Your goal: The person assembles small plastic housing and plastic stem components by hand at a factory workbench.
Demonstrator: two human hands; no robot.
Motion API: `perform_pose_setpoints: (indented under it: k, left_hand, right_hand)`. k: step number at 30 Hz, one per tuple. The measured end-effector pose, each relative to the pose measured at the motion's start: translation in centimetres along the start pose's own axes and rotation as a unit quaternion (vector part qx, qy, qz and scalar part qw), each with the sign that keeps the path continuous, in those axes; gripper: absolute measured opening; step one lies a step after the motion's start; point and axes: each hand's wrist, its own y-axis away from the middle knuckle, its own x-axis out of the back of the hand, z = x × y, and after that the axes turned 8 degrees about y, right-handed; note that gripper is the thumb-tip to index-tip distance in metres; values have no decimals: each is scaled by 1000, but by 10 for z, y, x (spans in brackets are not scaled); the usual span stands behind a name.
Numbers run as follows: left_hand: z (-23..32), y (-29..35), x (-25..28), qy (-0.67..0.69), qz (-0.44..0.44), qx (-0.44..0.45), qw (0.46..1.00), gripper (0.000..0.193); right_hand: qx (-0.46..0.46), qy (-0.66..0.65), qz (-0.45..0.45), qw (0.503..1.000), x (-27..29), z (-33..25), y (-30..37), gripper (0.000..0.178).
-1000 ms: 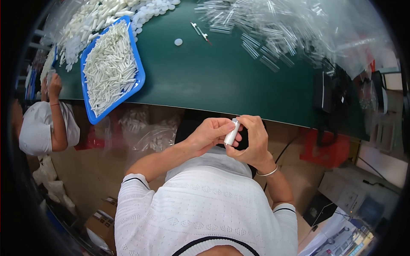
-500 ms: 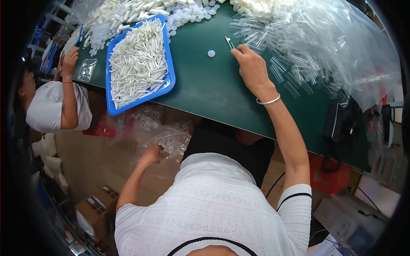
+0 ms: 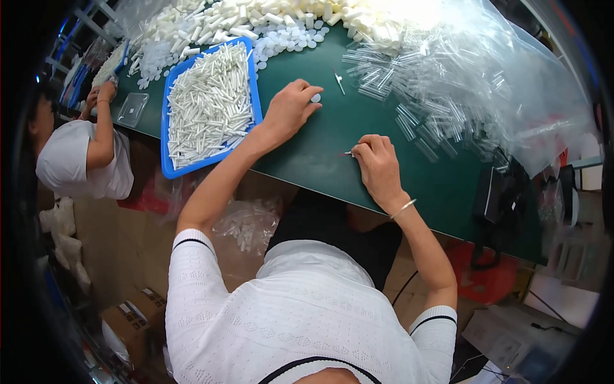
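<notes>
On the green table, the thumb and forefinger of my left hand (image 3: 291, 114) close around a small white translucent disc (image 3: 315, 98). My right hand (image 3: 378, 168) is lower on the table toward the near edge, its fingers pinched on a thin slender piece (image 3: 348, 153). Only the tip of that piece shows, slightly reddish; the rest is hidden in the fingers. A narrow pointed tool (image 3: 339, 82) with a white middle lies beyond my hands. Left of my left hand sits a blue tray (image 3: 257, 102) heaped with short white tubes (image 3: 208, 105).
Many clear tubes (image 3: 435, 96) and a large plastic bag (image 3: 524, 83) cover the right side. White discs (image 3: 288, 38) and cream cylinders (image 3: 217, 19) pile at the back. A co-worker (image 3: 86, 153) sits at left. A black device (image 3: 495, 192) stands at the right edge.
My left hand has risen from the plastic bag below the table to the disc. My right hand has drawn back from beside the pointed tool toward the near edge, with the slender piece.
</notes>
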Motion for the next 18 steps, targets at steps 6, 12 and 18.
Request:
perform_pose_setpoints:
  k: [6,12,18]
  left_hand:
    - [20,5,-9,54,-69,73,993,16]
    - [97,59,-41,471,-96,264,836,17]
    - [93,77,-55,537,-7,275,798,15]
  right_hand:
    - [-219,-296,5,930,14,4,26,3]
    - [-319,-510,-66,796,31,-6,32,11]
    - [-301,-437,-83,844,39,-26,38,12]
